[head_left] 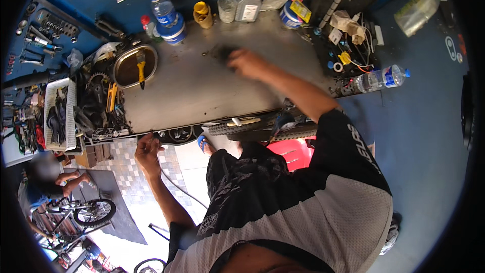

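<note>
Right hand (246,64), apparently closed on dark rag (225,56): wipe flat, avoiding nine-o'clock tray (155,61). Left hand (148,155): half-curled, contents unclear.

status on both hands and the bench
Right hand at dark, blurred thing over bench. Left hand by front edge, grip unclear. Tray with brush, left side.

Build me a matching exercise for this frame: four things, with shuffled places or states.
1. Right hand
2. Left hand
3. Yellow-handled brush
4. Grey bottle

A. Capped in red
B. At a dark, blurred thing over the bench
C. On the oval metal tray
D. Near the bench's front edge

Pairs: 1-B, 2-D, 3-C, 4-A
</note>
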Tool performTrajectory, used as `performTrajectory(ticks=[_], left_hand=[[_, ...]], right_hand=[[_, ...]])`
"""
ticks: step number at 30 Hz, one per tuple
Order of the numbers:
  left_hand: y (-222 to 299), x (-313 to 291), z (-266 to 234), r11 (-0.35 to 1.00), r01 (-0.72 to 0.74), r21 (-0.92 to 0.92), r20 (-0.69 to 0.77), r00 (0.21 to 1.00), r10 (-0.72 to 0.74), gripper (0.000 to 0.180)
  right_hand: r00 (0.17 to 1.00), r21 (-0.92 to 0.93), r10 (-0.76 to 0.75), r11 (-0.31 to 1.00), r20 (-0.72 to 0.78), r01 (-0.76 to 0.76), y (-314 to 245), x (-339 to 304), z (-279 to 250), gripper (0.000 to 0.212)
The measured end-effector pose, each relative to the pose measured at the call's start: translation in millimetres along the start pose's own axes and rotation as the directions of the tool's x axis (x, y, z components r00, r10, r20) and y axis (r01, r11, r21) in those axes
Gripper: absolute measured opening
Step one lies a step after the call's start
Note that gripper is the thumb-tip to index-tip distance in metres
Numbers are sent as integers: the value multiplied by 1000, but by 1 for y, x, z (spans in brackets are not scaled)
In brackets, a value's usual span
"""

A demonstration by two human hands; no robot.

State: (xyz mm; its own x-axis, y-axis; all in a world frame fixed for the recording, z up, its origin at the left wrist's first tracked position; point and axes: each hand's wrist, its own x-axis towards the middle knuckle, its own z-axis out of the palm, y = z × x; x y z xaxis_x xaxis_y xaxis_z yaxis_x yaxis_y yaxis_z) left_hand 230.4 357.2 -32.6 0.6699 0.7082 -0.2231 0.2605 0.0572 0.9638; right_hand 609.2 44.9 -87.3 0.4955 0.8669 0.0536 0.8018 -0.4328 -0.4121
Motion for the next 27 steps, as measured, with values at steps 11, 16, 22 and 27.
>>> performTrajectory(ticks=[11, 16, 22, 27], left_hand=[[-9, -16, -21, 1000, -6, -22, -42, 999, 5, 27], [-17, -25, -27, 996, 49, -74, -98, 994, -56, 28], [3, -19, 8, 999, -49, -21, -2, 999, 49, 29], [7, -24, 21, 998, -3, -62, 3, 1000, 3, 27]], right_hand=[[863, 11, 497, 866, 92, -500, 115, -137, -70, 38], [877, -279, 467, 832, -114, -480, 139, -57, -74, 42], [803, -372, 582, 723, -125, -582, 111, -2, -69, 47], [827, -376, 526, 738, -198, -560, 123, -4, -56, 52]])
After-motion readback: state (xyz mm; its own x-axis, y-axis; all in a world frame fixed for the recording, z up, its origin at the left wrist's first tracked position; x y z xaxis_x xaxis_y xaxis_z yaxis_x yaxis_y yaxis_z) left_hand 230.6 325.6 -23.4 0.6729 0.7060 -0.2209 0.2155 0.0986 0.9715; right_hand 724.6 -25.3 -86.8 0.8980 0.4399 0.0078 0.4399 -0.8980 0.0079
